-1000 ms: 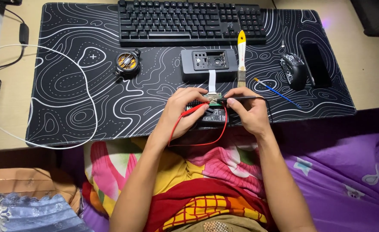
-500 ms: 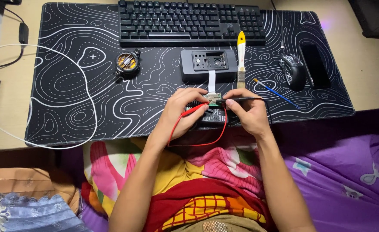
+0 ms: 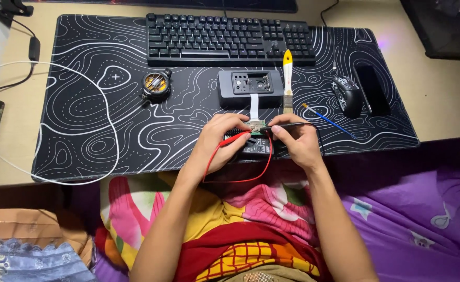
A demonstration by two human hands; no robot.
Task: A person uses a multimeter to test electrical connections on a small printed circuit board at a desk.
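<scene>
Closest to the camera there's a bright cloth with pink, yellow and red on the lap, purple bedding off to the right. Both forearms reach up to the front edge of the black desk mat [image 3: 110,125] with white contour lines.

The left hand [image 3: 220,140] pinches a red probe [image 3: 235,139], its red lead [image 3: 240,175] looping down over the mat edge. The right hand [image 3: 292,141] is clenched around a black probe [image 3: 298,125], held like a pen. Both tips meet over a small green circuit board [image 3: 257,126] sitting between the hands, right on top of a dark multimeter [image 3: 255,148] that the fingers mostly cover, so I can't make out much of it.

A white ribbon cable [image 3: 254,105] runs from the board up to an opened grey device [image 3: 251,85]. Just right of that lies a brush with a yellow handle [image 3: 288,78], and a thin blue tool [image 3: 328,120] further right, then a black mouse [image 3: 347,94] and a dark phone [image 3: 372,90]. Left of the device is a small round gadget [image 3: 155,83]. A white cable [image 3: 73,125] loops over the mat's left side. At the back is a black keyboard [image 3: 225,39].
</scene>
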